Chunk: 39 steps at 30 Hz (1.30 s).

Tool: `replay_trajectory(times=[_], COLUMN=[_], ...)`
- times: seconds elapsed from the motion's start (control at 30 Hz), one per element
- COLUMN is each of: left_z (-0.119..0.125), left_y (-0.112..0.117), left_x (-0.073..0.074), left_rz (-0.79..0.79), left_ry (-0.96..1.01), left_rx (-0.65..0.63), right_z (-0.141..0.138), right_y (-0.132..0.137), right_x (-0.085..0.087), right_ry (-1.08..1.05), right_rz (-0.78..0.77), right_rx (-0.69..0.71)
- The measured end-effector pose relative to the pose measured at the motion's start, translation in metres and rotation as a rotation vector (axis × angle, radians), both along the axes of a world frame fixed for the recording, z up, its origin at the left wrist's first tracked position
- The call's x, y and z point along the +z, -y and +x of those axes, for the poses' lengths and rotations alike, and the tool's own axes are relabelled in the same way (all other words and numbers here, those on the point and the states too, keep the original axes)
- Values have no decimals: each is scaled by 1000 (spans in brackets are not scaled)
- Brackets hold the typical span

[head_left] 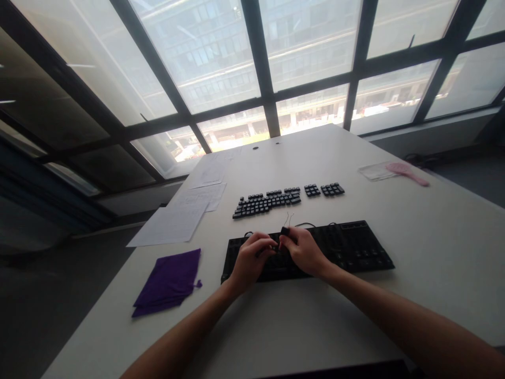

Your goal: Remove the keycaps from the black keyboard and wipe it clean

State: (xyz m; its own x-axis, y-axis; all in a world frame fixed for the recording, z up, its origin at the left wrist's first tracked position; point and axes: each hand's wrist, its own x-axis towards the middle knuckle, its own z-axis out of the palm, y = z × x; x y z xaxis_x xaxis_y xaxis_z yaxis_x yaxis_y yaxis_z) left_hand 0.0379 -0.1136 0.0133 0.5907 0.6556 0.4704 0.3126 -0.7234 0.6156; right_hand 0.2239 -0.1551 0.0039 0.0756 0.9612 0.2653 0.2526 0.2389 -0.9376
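Observation:
A black keyboard point(347, 247) lies on the white table in front of me, many of its key places looking bare and dark. Over its middle, my right hand point(305, 251) grips a keycap puller point(284, 230), a small black handle whose two thin wires point away from me. Close beside it, my left hand point(252, 258) has thumb and fingers pinched together; whatever small dark thing is between them is too hidden to name. Beyond the keyboard, loose black keycaps point(268, 202) stand in rows, with two smaller groups of keycaps point(332, 190) to their right.
At the left lies a folded purple cloth bag point(168, 281) with a drawstring. Printed paper sheets point(173, 223) run along the table's left edge. A pink hairbrush point(406, 171) rests on a clear plastic bag point(374, 171) at the right. Large windows point(307, 47) rise behind the table point(300, 321).

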Motion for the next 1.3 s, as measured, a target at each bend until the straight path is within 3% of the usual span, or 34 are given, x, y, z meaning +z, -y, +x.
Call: replay_trajectory(times=[0.1,0.2,0.37,0.5,0.67,1.1,1.3], left_z=[2,9,29,39,41,46,44], left_y=[-12,-39,-95,-119,-127,-138,-133], left_x=[14,18,2,-13,-16,-14,-2], left_rz=[-85,-76,43,156,248,292,281], left_ry=[-38,-108,-240,-370,-430,-421,-358], left_rx=[27,38,119,99,119,251,316], right_z=[1,0,-1,0,0,0,3], right_y=[-1,-1,-1,-1,-1,-1,-3], right_x=[-1,-2,-3,-4,-3,-3,-1], right_ry=[-26,-37,-13,-10,-31,-24,-40], right_rz=[-17,-13,-14,-12,-11,-25,3], right_rx=[5,0,-1,-4,-3,9,-2])
